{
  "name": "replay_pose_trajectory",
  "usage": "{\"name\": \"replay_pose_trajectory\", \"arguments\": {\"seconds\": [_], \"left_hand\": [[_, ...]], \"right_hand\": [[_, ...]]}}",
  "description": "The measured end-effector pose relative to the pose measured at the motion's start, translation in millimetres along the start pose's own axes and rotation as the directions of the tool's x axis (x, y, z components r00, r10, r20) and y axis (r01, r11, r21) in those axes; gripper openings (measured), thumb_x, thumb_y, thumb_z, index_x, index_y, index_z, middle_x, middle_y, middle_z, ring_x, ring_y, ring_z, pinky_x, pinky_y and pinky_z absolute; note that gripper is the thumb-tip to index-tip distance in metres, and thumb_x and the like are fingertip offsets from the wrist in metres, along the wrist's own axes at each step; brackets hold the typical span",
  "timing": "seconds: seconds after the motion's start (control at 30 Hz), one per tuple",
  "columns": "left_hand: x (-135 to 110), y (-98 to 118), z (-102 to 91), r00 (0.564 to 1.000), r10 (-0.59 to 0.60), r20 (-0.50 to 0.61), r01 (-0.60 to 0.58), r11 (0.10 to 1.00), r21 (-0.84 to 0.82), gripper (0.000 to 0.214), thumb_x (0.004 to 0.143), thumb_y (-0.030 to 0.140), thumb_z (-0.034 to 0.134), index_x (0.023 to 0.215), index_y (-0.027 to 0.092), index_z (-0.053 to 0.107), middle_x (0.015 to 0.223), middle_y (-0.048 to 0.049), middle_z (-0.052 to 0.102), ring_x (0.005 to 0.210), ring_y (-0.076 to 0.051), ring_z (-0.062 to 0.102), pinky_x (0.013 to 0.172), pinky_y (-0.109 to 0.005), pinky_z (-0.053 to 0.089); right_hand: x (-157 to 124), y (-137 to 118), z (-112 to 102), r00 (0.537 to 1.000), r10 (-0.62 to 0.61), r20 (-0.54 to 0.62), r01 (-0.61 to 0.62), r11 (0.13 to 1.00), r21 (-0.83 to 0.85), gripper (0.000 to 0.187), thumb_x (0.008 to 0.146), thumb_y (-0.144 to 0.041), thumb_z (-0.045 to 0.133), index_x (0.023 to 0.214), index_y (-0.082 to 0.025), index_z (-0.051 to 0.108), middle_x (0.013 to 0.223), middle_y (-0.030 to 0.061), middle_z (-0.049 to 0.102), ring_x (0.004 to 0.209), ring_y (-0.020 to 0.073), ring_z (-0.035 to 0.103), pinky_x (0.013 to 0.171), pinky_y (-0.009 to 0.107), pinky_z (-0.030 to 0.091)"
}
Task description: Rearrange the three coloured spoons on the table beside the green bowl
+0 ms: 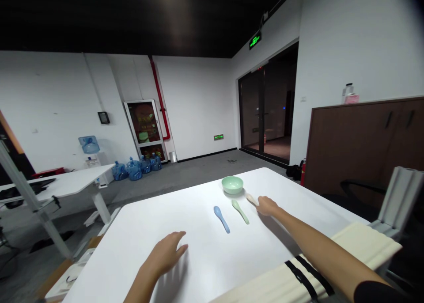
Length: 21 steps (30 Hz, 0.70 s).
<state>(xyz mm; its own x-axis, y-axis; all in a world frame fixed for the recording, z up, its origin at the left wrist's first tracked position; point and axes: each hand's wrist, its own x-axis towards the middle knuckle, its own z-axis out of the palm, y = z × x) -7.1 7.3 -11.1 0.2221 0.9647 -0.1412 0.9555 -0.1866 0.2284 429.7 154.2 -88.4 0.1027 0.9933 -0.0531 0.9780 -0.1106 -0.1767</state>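
Observation:
My right hand (266, 206) is closed on the handle of a beige spoon (251, 199), whose bowl end points toward a light green bowl (232, 185). Just left of that hand lies a green spoon (240, 211) on the white table (195, 254). Further left is a blue spoon (221, 219), also lying flat. My left hand (168, 251) hovers over the table to the left of the blue spoon, thumb and fingers apart, holding nothing. The inside of the right hand's grip is hidden.
A cream-coloured padded strip (265, 287) with black straps runs along the table's near edge. A grey metal post (399, 199) stands at the right, by a brown cabinet (351, 148). Another white table (76, 179) is at the left, with blue water bottles (134, 169) on the floor behind.

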Motion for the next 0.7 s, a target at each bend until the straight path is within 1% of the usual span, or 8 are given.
{"name": "replay_pose_trajectory", "arguments": {"seconds": [0.07, 0.17, 0.27, 0.37, 0.47, 0.7], "left_hand": [[-1, 1, -0.7, 1.0, 0.0, 0.002, 0.0, 1.0, 0.002, 0.061, 0.088, 0.054, 0.038, 0.139, 0.022, 0.047, 0.144, -0.0078, 0.05, 0.13, -0.027, 0.047, 0.107, -0.04, 0.037], [0, 0, 0.0, 1.0, 0.007, -0.001, -0.007, 1.0, -0.004, 0.06, 0.088, 0.054, 0.039, 0.138, 0.023, 0.048, 0.143, -0.007, 0.051, 0.129, -0.027, 0.047, 0.106, -0.04, 0.037], [1, -2, 1.5, 1.0, 0.009, -0.006, -0.009, 1.0, -0.011, 0.059, 0.087, 0.054, 0.039, 0.138, 0.024, 0.048, 0.143, -0.0059, 0.051, 0.129, -0.027, 0.048, 0.106, -0.04, 0.038], [1, -2, 2.1, 1.0, 0.014, -0.011, -0.014, 1.0, -0.013, 0.059, 0.087, 0.054, 0.04, 0.137, 0.024, 0.049, 0.142, -0.0061, 0.052, 0.129, -0.027, 0.048, 0.106, -0.04, 0.038], [0, -2, 1.4, 1.0, 0.016, -0.021, -0.016, 1.0, -0.019, 0.058, 0.087, 0.054, 0.04, 0.137, 0.025, 0.049, 0.142, -0.0059, 0.053, 0.128, -0.027, 0.049, 0.106, -0.04, 0.038], [-2, 0, -0.7, 1.0, -0.01, -0.013, 0.009, 1.0, -0.019, 0.057, 0.087, 0.052, 0.04, 0.137, 0.025, 0.049, 0.142, -0.0059, 0.053, 0.128, -0.026, 0.049, 0.106, -0.039, 0.037]], "right_hand": [[1, -2, -5, 0.999, 0.005, -0.032, -0.004, 1.0, 0.028, 0.03, 0.082, -0.029, 0.052, 0.101, -0.012, 0.067, 0.108, 0.018, 0.068, 0.089, 0.0255, 0.066, 0.063, 0.029, 0.042], [3, -7, -16, 0.997, -0.005, -0.08, 0.014, 0.993, 0.114, 0.031, 0.086, -0.037, 0.049, 0.092, -0.013, 0.068, 0.1, 0.0161, 0.07, 0.084, 0.0221, 0.066, 0.064, 0.027, 0.04], [4, -13, -24, 0.994, -0.04, -0.102, 0.061, 0.975, 0.214, 0.033, 0.086, -0.04, 0.048, 0.078, -0.015, 0.067, 0.087, 0.0123, 0.071, 0.077, 0.0189, 0.065, 0.064, 0.025, 0.039], [8, -21, -30, 0.991, -0.074, -0.112, 0.099, 0.967, 0.235, 0.035, 0.085, -0.042, 0.051, 0.07, -0.016, 0.066, 0.079, 0.0106, 0.07, 0.073, 0.0182, 0.064, 0.062, 0.025, 0.037], [16, -30, -35, 0.988, -0.084, -0.129, 0.108, 0.976, 0.19, 0.033, 0.085, -0.043, 0.052, 0.072, -0.015, 0.066, 0.083, 0.0118, 0.07, 0.073, 0.0195, 0.064, 0.061, 0.026, 0.037], [53, -54, -46, 0.987, -0.039, -0.154, 0.052, 0.996, 0.077, 0.03, 0.084, -0.039, 0.052, 0.095, -0.014, 0.066, 0.104, 0.0165, 0.067, 0.089, 0.0265, 0.066, 0.066, 0.029, 0.043]]}}
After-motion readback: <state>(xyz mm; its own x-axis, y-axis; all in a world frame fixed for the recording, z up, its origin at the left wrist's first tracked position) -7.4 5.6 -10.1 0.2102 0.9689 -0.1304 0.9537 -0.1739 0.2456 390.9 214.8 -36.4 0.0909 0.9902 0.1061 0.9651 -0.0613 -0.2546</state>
